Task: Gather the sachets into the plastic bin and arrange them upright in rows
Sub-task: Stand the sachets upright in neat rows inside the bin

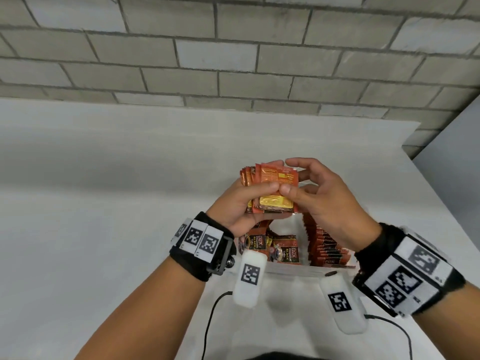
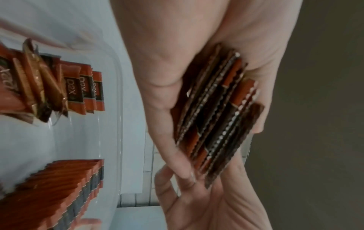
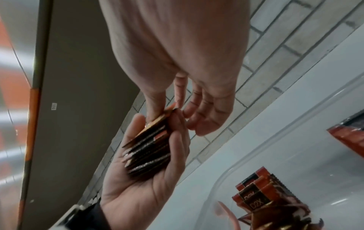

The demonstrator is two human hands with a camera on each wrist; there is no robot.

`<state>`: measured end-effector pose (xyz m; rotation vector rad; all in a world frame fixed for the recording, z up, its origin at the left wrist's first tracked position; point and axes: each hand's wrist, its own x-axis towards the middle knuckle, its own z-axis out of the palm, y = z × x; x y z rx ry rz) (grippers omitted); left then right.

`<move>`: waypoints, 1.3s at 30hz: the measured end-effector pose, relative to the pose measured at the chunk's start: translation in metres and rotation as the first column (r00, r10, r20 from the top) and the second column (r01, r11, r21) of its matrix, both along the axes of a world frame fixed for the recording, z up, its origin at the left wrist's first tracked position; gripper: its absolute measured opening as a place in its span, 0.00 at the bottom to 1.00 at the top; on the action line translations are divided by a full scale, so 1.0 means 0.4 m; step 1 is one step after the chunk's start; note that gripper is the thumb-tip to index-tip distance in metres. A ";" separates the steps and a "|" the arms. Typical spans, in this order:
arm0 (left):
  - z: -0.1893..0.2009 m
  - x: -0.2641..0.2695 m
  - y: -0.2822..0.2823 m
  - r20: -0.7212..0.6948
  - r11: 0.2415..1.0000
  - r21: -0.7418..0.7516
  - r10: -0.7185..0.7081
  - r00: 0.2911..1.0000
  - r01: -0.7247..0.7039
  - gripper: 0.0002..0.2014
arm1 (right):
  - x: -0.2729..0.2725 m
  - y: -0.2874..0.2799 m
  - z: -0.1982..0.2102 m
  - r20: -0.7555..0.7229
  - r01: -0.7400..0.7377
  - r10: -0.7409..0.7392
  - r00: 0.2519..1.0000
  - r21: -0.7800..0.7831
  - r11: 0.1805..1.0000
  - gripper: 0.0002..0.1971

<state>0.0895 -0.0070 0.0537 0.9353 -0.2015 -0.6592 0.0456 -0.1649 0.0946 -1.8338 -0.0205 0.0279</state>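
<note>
My left hand (image 1: 246,201) grips a stack of orange sachets (image 1: 275,188) above the clear plastic bin (image 1: 293,272), thumb across the front sachet. My right hand (image 1: 311,185) meets the stack from the right, thumb on the front sachet and forefinger curled over its top edge. The left wrist view shows the stack (image 2: 216,116) edge-on in my left palm. In the right wrist view my right thumb (image 3: 155,102) and a finger pinch the top of the stack (image 3: 149,147). A row of upright sachets (image 1: 327,248) fills the bin's right side. Loose sachets (image 1: 270,248) lie at its left.
The bin stands on a white table (image 1: 104,203) that ends at a grey brick wall (image 1: 233,61). The table's right edge (image 1: 441,183) runs close by the bin. Two thin black cables (image 1: 210,315) hang near the front edge.
</note>
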 end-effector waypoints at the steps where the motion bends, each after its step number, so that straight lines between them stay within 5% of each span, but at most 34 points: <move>1: -0.003 -0.006 -0.010 -0.001 1.000 -0.007 -0.013 1.000 0.013 0.16 | -0.004 -0.014 -0.002 0.018 0.011 -0.011 1.000 0.004 1.000 0.22; 4: -0.016 -0.022 -0.031 -0.023 0.999 0.002 -0.034 0.999 0.034 0.13 | -0.011 -0.056 -0.005 0.106 0.087 -0.084 0.991 -0.025 0.996 0.17; 7: -0.024 -0.033 -0.050 -0.048 1.000 -0.024 -0.017 0.999 0.016 0.28 | -0.026 -0.093 0.003 0.277 0.168 -0.163 0.947 0.006 0.986 0.12; 10: -0.021 -0.041 -0.071 -0.099 0.995 -0.095 0.016 0.995 -0.025 0.37 | -0.049 -0.109 -0.007 0.358 0.057 0.020 0.933 -0.201 0.978 0.10; 14: -0.024 -0.049 -0.098 -0.067 0.991 -0.102 0.081 0.994 -0.087 0.27 | -0.071 -0.136 -0.045 0.273 -0.100 0.264 0.925 -0.496 0.862 0.10; 18: -0.018 -0.054 -0.119 -0.091 0.978 -0.127 0.157 0.983 -0.168 0.24 | -0.087 -0.150 -0.035 0.200 0.021 0.038 0.979 -0.283 0.959 0.19; 21: -0.025 -0.049 -0.121 -0.082 0.969 -0.099 0.217 0.973 -0.225 0.24 | -0.084 -0.129 -0.046 -0.054 0.109 -0.112 0.992 -0.062 0.992 0.22; 26: -0.031 -0.031 -0.088 -0.048 0.986 -0.013 0.165 0.985 -0.166 0.26 | -0.056 -0.078 -0.063 -0.142 0.192 -0.167 0.976 0.184 0.964 0.13; 29: -0.028 -0.016 -0.056 -0.032 0.994 0.036 0.106 0.994 -0.105 0.24 | -0.028 -0.059 -0.058 -0.031 0.220 -0.217 0.976 0.139 0.966 0.13; 34: -0.044 0.008 -0.025 -0.030 0.998 0.035 0.046 0.999 -0.045 0.25 | 0.006 -0.020 -0.045 0.118 0.156 -0.139 0.983 -0.154 0.976 0.18; 39: -0.065 0.021 -0.013 -0.055 0.993 -0.016 0.112 0.992 -0.113 0.27 | 0.020 -0.006 -0.049 -0.144 0.216 -0.206 0.968 0.058 0.975 0.14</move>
